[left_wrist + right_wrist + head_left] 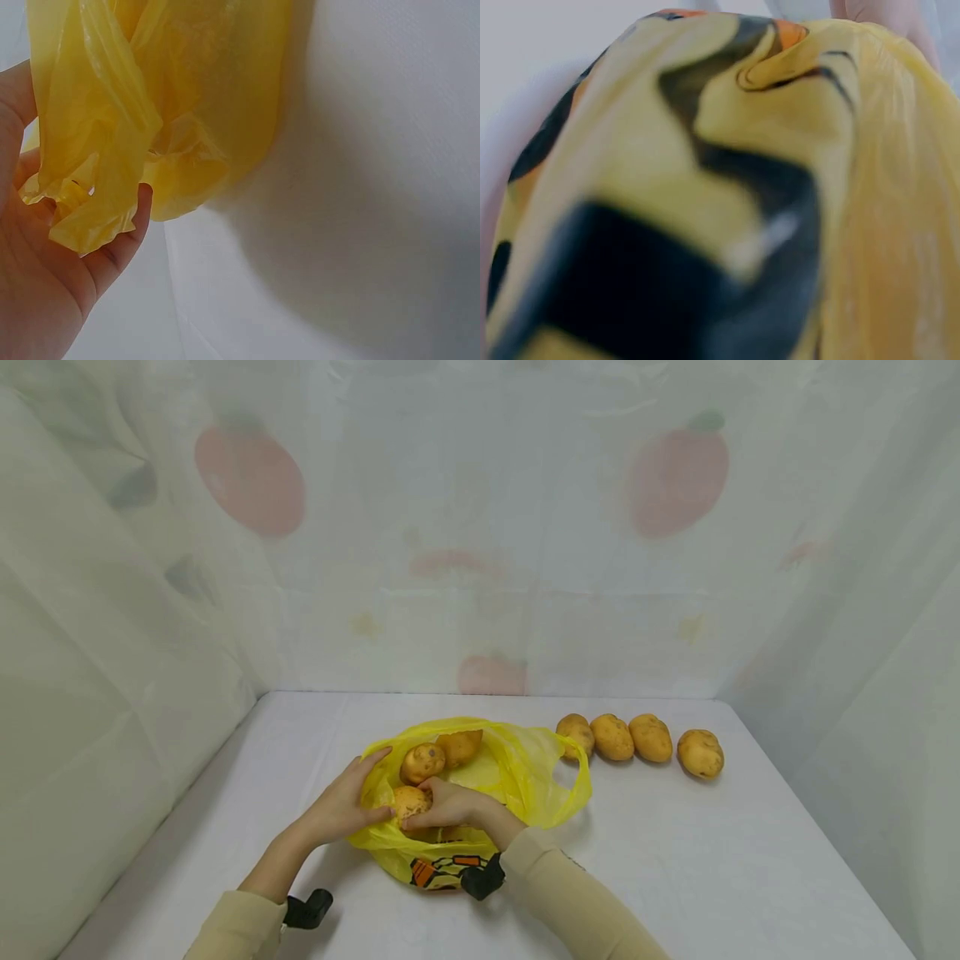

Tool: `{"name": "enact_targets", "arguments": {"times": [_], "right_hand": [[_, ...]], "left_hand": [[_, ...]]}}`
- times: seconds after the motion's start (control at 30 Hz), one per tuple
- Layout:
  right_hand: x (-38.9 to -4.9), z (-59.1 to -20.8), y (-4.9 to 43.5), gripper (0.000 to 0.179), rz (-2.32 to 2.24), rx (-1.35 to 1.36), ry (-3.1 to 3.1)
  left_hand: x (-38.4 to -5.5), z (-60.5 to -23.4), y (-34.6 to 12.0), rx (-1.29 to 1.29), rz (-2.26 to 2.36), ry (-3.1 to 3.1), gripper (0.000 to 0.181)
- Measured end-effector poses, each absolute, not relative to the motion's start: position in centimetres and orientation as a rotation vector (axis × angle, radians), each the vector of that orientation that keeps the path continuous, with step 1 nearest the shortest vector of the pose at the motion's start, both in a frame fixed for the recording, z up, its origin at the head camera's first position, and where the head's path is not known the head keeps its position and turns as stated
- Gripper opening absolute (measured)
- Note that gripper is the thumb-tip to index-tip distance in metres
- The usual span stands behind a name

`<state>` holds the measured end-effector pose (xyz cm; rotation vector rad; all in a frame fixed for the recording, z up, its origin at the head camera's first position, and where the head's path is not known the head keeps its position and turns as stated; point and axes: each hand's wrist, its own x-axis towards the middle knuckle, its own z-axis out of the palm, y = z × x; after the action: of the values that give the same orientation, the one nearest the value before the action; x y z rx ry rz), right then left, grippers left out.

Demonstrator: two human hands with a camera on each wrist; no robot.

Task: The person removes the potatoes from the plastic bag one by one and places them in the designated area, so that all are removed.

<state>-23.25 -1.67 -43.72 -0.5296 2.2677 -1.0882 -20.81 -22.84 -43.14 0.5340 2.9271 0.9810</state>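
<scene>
A yellow plastic bag [450,856] with an orange and black print lies on the table, its mouth spread open. My left hand [341,802] holds the bag's left rim, with the thumb inside the mouth. In the left wrist view, crumpled yellow film [97,217] lies within the curled fingers. Reaching into the mouth, my right hand [455,804] grips a potato [409,802] from its right side. Two more potatoes sit behind it inside the bag, a round one [423,763] and another [459,747] by the far rim. The bag's printed side [727,165] fills the right wrist view.
Several potatoes stand in a row at the back right: one [575,735] behind the bag's handle loop [577,797], then others [612,737], [650,737] and a last potato [701,754] set apart. White curtains [480,527] enclose the white table [712,860].
</scene>
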Motion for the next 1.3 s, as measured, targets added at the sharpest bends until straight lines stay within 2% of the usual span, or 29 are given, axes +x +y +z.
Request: {"name": "enact_targets", "arguments": {"times": [0.43,0.8,1.3], "right_hand": [[-23.2,-43.0,-1.1,0.077,-1.132,-0.513,2.234],[-23.6,-42.2,0.6,0.067,-1.131,-0.592,2.198],[-24.3,-40.6,3.5,0.065,-1.188,-0.614,2.163]], "left_hand": [[-20.9,-43.1,-22.9,0.529,0.968,2.926,0.086],[-20.9,-43.1,-23.0,0.540,0.990,2.933,0.086],[-21.0,-43.4,-23.0,0.520,0.977,2.947,0.087]]}}
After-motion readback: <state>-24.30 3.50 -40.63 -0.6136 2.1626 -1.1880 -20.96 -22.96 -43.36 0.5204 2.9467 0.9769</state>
